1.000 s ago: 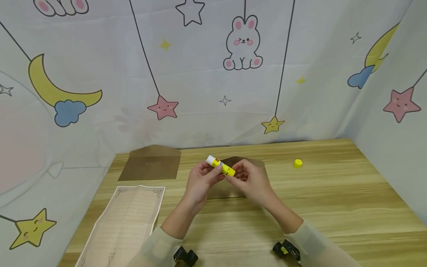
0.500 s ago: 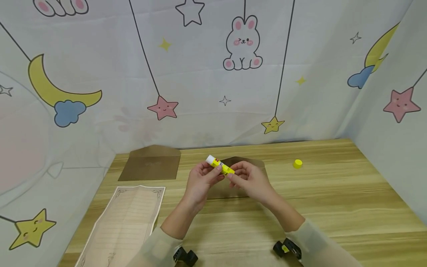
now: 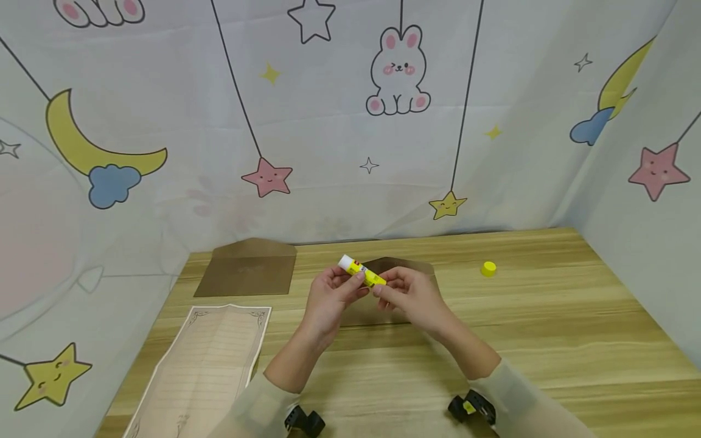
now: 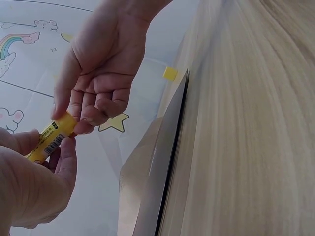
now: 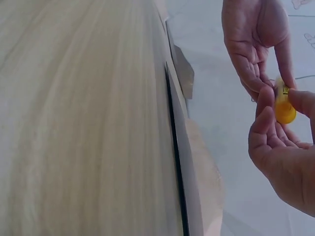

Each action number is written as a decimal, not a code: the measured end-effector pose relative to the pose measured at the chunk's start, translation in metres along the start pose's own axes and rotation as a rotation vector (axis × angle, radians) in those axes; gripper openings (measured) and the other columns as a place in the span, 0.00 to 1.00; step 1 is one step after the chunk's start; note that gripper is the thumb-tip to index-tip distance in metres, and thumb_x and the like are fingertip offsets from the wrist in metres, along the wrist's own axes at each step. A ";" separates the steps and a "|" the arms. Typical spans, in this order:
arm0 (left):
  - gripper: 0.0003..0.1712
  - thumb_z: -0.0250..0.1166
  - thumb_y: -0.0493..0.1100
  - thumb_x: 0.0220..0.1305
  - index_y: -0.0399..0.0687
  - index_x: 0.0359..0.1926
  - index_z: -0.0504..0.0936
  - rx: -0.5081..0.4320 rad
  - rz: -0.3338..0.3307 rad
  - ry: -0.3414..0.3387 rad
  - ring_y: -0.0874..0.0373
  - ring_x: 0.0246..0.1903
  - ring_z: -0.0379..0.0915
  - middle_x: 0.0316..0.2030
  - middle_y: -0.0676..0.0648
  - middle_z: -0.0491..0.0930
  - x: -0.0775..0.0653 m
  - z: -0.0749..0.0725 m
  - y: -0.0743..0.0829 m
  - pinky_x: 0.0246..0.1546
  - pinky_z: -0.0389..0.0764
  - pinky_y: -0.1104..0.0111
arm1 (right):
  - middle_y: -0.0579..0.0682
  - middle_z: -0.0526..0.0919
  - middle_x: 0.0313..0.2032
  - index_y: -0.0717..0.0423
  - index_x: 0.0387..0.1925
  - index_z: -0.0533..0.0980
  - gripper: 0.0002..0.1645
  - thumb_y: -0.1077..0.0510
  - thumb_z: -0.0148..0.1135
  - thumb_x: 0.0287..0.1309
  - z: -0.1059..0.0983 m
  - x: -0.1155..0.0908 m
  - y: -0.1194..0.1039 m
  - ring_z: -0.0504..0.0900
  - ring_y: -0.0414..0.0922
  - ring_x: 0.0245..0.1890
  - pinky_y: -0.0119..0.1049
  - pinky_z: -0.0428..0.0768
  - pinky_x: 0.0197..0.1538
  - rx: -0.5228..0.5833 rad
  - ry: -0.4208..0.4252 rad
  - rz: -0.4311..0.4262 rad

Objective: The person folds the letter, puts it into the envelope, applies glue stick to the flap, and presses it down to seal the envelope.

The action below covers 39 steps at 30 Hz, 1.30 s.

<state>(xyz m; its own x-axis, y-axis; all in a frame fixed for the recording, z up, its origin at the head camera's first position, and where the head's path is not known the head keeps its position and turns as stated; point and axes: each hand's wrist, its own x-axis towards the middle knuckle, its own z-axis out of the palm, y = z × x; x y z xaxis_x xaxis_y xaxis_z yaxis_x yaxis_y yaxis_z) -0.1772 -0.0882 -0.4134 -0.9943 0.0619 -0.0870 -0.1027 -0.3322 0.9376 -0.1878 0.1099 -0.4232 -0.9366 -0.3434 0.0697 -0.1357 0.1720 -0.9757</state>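
My left hand holds a yellow glue stick by its middle, thumb on the near side. The stick is tilted, its uncapped white end up and to the left. With thumb and fingertips my right hand pinches the lower yellow end; the left wrist view shows that end of the glue stick between both hands. Below and behind the hands lies a brown envelope, its flap pointing away, partly hidden by them. The yellow cap stands on the table to the right.
Another brown envelope lies flap up at the back left. Nearer, a lined letter sheet with ornate corners lies by the left forearm. A printed curtain hangs along the back edge of the wooden table.
The right hand's fingers have shifted slightly round the lower end of the glue stick, covering a little more of it. The left hand and the glue stick stay in place.
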 end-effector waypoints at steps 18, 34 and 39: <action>0.17 0.69 0.35 0.73 0.31 0.57 0.76 0.009 0.000 0.011 0.53 0.46 0.86 0.49 0.39 0.83 0.000 0.001 0.001 0.51 0.87 0.62 | 0.47 0.86 0.36 0.56 0.46 0.79 0.16 0.58 0.78 0.63 0.005 -0.001 0.002 0.85 0.46 0.33 0.34 0.84 0.32 -0.242 0.141 -0.124; 0.17 0.68 0.34 0.74 0.31 0.58 0.75 0.021 0.013 -0.012 0.54 0.47 0.85 0.49 0.40 0.82 0.000 -0.001 0.000 0.52 0.87 0.62 | 0.57 0.87 0.42 0.64 0.56 0.76 0.22 0.51 0.68 0.74 -0.003 0.003 0.002 0.87 0.48 0.36 0.44 0.88 0.43 0.066 -0.051 0.088; 0.18 0.68 0.34 0.74 0.31 0.58 0.74 0.013 0.013 -0.011 0.53 0.48 0.84 0.50 0.39 0.81 -0.001 0.000 0.001 0.53 0.86 0.62 | 0.49 0.86 0.38 0.56 0.51 0.77 0.21 0.54 0.78 0.64 0.003 0.000 0.001 0.85 0.47 0.35 0.36 0.85 0.35 -0.181 0.077 -0.088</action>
<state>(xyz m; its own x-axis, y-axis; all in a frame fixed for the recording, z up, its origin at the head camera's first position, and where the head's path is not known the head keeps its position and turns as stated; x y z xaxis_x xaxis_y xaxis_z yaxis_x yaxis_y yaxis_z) -0.1768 -0.0889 -0.4128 -0.9952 0.0678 -0.0707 -0.0889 -0.3211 0.9429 -0.1868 0.1078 -0.4249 -0.9394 -0.2943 0.1758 -0.2679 0.3101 -0.9122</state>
